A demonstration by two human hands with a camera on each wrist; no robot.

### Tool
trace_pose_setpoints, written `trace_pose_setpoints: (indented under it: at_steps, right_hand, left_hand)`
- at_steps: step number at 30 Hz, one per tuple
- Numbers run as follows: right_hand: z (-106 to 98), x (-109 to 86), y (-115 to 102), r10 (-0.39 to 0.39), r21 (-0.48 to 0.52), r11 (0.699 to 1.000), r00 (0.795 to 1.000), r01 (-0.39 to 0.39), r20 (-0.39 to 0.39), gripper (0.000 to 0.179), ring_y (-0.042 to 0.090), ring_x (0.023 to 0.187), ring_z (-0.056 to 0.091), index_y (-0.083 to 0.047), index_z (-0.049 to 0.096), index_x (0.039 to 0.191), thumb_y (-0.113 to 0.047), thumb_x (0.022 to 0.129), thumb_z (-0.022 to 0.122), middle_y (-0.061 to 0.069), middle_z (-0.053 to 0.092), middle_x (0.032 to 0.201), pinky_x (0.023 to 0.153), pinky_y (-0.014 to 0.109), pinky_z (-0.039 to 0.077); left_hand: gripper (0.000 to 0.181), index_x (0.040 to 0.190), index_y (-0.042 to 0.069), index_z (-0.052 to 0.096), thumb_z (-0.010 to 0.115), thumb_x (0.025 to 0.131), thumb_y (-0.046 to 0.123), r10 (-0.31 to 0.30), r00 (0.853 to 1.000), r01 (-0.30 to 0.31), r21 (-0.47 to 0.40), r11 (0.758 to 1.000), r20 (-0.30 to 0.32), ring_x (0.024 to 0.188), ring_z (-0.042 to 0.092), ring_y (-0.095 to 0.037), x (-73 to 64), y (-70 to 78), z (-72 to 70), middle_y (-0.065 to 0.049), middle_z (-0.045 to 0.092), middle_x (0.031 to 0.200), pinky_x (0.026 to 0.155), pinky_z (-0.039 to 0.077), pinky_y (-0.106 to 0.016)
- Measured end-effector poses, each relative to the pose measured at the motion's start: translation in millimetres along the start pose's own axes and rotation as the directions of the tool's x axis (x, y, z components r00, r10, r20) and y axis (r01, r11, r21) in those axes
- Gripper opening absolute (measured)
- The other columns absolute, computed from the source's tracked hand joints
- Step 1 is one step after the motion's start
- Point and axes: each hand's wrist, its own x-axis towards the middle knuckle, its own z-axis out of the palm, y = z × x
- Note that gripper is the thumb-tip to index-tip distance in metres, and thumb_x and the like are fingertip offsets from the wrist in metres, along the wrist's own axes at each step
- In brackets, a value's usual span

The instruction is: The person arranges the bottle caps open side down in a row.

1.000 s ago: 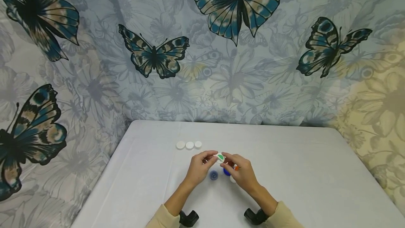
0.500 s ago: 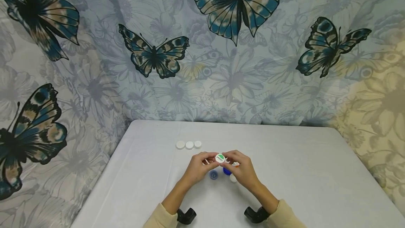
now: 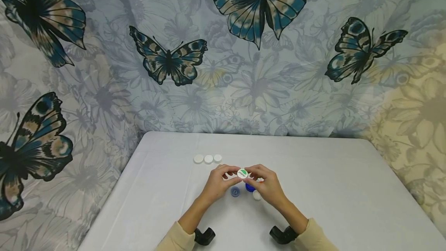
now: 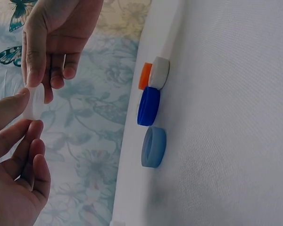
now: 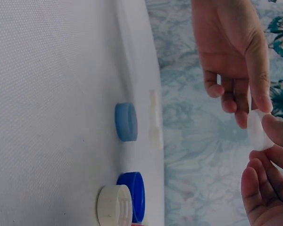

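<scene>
Both hands hold one white bottle cap with a green print, raised above the table. My left hand pinches its left edge between thumb and fingers, and my right hand pinches the right edge. Seen edge-on, the same white cap is between the fingertips in the left wrist view. Below the hands lie a light blue cap, a dark blue cap and a white cap. An orange cap stands beside them, mostly hidden by the right hand in the head view.
Three white caps form a row farther back, left of the hands. A white cloth covers the table, whose far edge meets a butterfly-patterned fabric backdrop. Black wrist devices sit by both cuffs.
The held cap has turned so its printed face shows more fully to the head camera. Thumbs and fingers have shifted slightly on its edges; the caps on the table have stayed put.
</scene>
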Motion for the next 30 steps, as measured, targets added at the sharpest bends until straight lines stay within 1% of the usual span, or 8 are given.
trace_pose_setpoints:
  at_steps: [1, 4, 7, 11, 16, 22, 27, 30]
  right_hand:
    - [-0.2, 0.2, -0.3, 0.003, 0.000, 1.000, 1.000, -0.003, 0.005, 0.024, 0.014, 0.075, 0.062, -0.002, 0.073, 0.100, -0.001, 0.077, 0.079, 0.006, 0.070, 0.092, 0.064, 0.022, 0.055]
    - [-0.4, 0.7, -0.8, 0.025, -0.004, 1.000, 1.000, -0.025, 0.019, 0.024, 0.013, 0.075, 0.062, -0.003, 0.073, 0.100, -0.001, 0.077, 0.079, 0.004, 0.070, 0.091, 0.065, 0.022, 0.055]
    - [-0.1, 2.0, 0.3, 0.030, -0.022, 0.999, 0.999, -0.030, 0.028, 0.024, 0.013, 0.075, 0.061, -0.003, 0.074, 0.099, -0.002, 0.076, 0.079, 0.004, 0.070, 0.091, 0.065, 0.022, 0.055]
    - [0.4, 6.3, 1.2, 0.044, -0.050, 0.998, 0.998, -0.041, 0.051, 0.025, 0.016, 0.075, 0.062, -0.004, 0.074, 0.100, -0.005, 0.076, 0.080, 0.004, 0.071, 0.091, 0.064, 0.023, 0.054]
    - [0.8, 12.3, -0.4, 0.079, -0.063, 0.995, 0.993, -0.073, 0.091, 0.026, 0.017, 0.076, 0.062, -0.004, 0.074, 0.101, -0.008, 0.076, 0.081, 0.004, 0.071, 0.093, 0.065, 0.022, 0.053]
    - [3.8, 20.9, 1.8, 0.128, -0.107, 0.988, 0.982, -0.114, 0.141, 0.027, 0.016, 0.077, 0.063, -0.004, 0.074, 0.104, -0.009, 0.078, 0.080, 0.004, 0.071, 0.093, 0.066, 0.022, 0.053]
    - [7.5, 30.7, 9.5, 0.160, -0.136, 0.981, 0.967, -0.135, 0.198, 0.027, 0.016, 0.077, 0.062, -0.001, 0.073, 0.105, -0.008, 0.080, 0.079, 0.006, 0.071, 0.093, 0.066, 0.020, 0.052]
    - [9.0, 37.5, 15.1, 0.165, -0.161, 0.979, 0.958, -0.129, 0.237, 0.028, 0.016, 0.077, 0.062, 0.000, 0.073, 0.106, -0.009, 0.080, 0.078, 0.007, 0.071, 0.092, 0.065, 0.021, 0.052]
  left_hand:
    - [0.031, 0.111, 0.012, 0.072, 0.076, 0.084, 0.029, -0.001, 1.000, 0.001, 0.004, 1.000, 0.002, 0.091, 0.061, -0.018, -0.1, -0.2, -0.2, -0.001, 0.072, 0.097, 0.076, 0.052, -0.036]
    - [0.031, 0.111, 0.012, 0.072, 0.075, 0.085, 0.030, 0.003, 1.000, -0.003, 0.014, 1.000, 0.014, 0.091, 0.061, -0.017, -0.3, -0.9, -1.1, -0.001, 0.072, 0.098, 0.076, 0.052, -0.035]
    - [0.032, 0.111, 0.012, 0.072, 0.075, 0.085, 0.030, 0.009, 1.000, -0.010, 0.025, 1.000, 0.028, 0.092, 0.061, -0.019, 0.0, -2.1, -2.5, -0.001, 0.072, 0.100, 0.076, 0.052, -0.036]
    - [0.032, 0.112, 0.011, 0.071, 0.075, 0.085, 0.028, 0.010, 1.000, -0.011, 0.040, 0.999, 0.028, 0.093, 0.062, -0.023, 0.9, -4.2, -4.5, -0.003, 0.071, 0.100, 0.076, 0.053, -0.036]
    - [0.032, 0.112, 0.012, 0.071, 0.075, 0.085, 0.027, 0.005, 1.000, -0.007, 0.071, 0.997, 0.024, 0.092, 0.062, -0.019, 2.6, -6.5, -6.8, -0.002, 0.072, 0.099, 0.076, 0.052, -0.032]
    - [0.031, 0.111, 0.010, 0.072, 0.075, 0.085, 0.027, 0.001, 1.000, -0.004, 0.118, 0.993, 0.020, 0.091, 0.062, -0.018, 7.9, -11.3, -7.8, -0.002, 0.072, 0.100, 0.074, 0.049, -0.023]
    - [0.030, 0.111, 0.011, 0.072, 0.075, 0.085, 0.026, -0.024, 0.999, 0.019, 0.157, 0.987, 0.027, 0.091, 0.062, -0.018, 15.7, -20.6, -7.3, -0.003, 0.073, 0.101, 0.073, 0.047, -0.022]
    - [0.030, 0.111, 0.011, 0.073, 0.076, 0.085, 0.025, -0.043, 0.999, 0.037, 0.177, 0.984, 0.030, 0.091, 0.061, -0.017, 21.6, -27.2, -7.0, -0.003, 0.073, 0.102, 0.074, 0.047, -0.021]
